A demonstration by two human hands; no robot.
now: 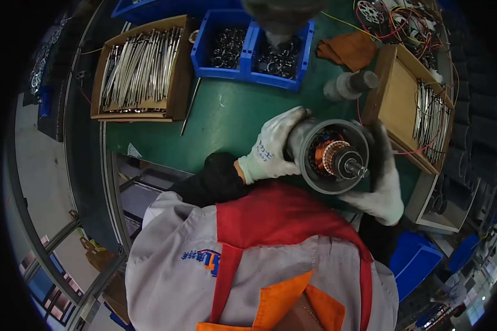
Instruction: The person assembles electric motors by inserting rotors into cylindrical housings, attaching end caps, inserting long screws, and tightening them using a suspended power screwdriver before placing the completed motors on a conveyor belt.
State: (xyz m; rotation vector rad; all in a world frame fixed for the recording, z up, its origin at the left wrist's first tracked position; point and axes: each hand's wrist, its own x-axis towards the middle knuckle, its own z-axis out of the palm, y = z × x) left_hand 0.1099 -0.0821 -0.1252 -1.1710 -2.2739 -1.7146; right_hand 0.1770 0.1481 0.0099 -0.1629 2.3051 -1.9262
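A grey cylindrical motor housing [309, 144] is tilted so that its round mouth faces up toward me. Inside sits an armature [334, 157] with copper windings, a commutator and a metal shaft end. My left hand [275, 144], in a white glove with writing on its back, is closed around the housing's left side. On the right side, my gloved right hand [389, 190] is blurred by motion. Its fingers and thumb are spread beside the rim, with a dark gap at the palm; whether its thumb touches the housing is unclear.
Cardboard boxes of metal rods stand left [174, 99] and right [389, 94] on the green table [226, 124]. Blue bins [218, 73] hold small metal rings. A grey cylindrical part [342, 86], a brown cloth [350, 49] and loose wires lie beyond. A blurred dark tool hangs above [284, 16].
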